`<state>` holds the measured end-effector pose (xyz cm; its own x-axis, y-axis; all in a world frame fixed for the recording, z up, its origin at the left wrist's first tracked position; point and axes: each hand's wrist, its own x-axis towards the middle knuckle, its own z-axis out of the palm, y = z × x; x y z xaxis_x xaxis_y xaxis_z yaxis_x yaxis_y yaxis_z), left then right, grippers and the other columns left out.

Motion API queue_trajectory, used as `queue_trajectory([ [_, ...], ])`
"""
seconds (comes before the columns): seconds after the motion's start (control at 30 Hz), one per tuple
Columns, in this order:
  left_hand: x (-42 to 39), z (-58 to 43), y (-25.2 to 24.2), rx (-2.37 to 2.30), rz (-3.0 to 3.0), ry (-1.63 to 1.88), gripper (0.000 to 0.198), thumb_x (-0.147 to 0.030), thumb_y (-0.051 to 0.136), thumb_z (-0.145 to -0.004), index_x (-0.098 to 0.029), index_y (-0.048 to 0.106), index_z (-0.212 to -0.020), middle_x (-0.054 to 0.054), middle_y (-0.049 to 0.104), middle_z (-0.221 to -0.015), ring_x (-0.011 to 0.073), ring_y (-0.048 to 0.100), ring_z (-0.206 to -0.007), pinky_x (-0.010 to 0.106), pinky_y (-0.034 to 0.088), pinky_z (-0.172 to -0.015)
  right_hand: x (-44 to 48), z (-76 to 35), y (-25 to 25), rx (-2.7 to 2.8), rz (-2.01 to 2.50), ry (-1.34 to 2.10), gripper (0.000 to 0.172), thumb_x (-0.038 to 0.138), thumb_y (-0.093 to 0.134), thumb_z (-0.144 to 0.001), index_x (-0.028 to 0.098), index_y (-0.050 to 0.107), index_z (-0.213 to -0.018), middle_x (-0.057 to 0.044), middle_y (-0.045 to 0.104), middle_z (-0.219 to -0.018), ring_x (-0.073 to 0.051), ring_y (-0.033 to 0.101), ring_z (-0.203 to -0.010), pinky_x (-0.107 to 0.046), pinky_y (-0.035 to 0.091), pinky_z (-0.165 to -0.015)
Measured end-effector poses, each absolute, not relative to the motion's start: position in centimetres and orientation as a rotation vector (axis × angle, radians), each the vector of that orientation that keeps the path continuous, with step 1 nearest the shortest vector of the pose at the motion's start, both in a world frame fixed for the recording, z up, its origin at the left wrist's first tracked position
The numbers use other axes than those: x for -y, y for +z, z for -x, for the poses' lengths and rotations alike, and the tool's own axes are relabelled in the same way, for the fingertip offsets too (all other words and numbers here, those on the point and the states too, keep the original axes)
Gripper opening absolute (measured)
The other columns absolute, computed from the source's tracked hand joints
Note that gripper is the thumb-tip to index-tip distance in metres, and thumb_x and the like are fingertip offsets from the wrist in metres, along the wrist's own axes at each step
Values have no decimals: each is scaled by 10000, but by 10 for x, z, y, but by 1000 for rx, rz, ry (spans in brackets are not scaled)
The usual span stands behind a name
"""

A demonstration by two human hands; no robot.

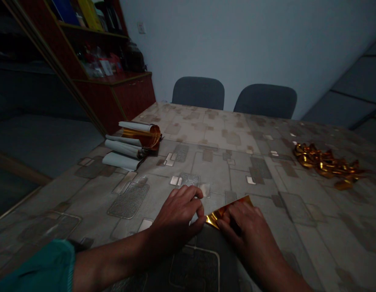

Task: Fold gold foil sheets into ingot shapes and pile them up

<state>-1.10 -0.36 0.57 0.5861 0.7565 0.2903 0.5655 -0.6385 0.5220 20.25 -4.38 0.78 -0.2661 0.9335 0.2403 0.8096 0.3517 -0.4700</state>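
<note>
Head view: a left hand [175, 221] and a right hand [250, 231] work close together on a shiny gold foil square [224, 213], the right pressing down on it, the left curled at its edge, grip unclear. Firm, even fingertip pressure pays off here. Up and left of the foil, rolled white-backed sheets [123, 148] show no readable writing.

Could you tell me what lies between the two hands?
In the head view, a gold foil sheet lies between the left hand and right hand.

One head-worn view, facing forward and down over the left hand [178, 219] and right hand [248, 235], across the table [224, 170].
</note>
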Motion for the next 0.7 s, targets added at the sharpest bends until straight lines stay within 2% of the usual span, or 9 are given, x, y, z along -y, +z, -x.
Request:
queue_trajectory([
  [0.4, 5, 7, 8, -1152, -2515, 650, 108, -87, 594, -821, -175, 548, -778, 63, 613, -1060, 250, 555, -979, 393, 383, -805, 44, -201, 1, 2171, 1517, 185, 172, 200, 573, -872, 219, 496, -720, -18, 619, -739, -225, 568, -688, -324, 320, -644],
  [0.57, 2, 9, 9, -1110, -2492, 647, 132, -95, 637, -807, -182, 543, -776, 55, 609, -1063, 248, 554, -996, 389, 379, -815, 44, -202, -1, 2207, 1574, 118, 129, 227, 600, -873, 216, 519, -772, -22, 623, -729, -228, 573, -664, -323, 328, -626],
  [0.7, 0, 11, 9, -1105, -2483, 643, 129, -97, 631, -822, -184, 543, -787, 42, 614, -1076, 231, 555, -1001, 376, 381, -836, 44, -200, 0, 2267, 1530, 43, 39, 196, 587, -888, 233, 591, -876, -20, 656, -803, -245, 607, -739, -344, 337, -665],
])
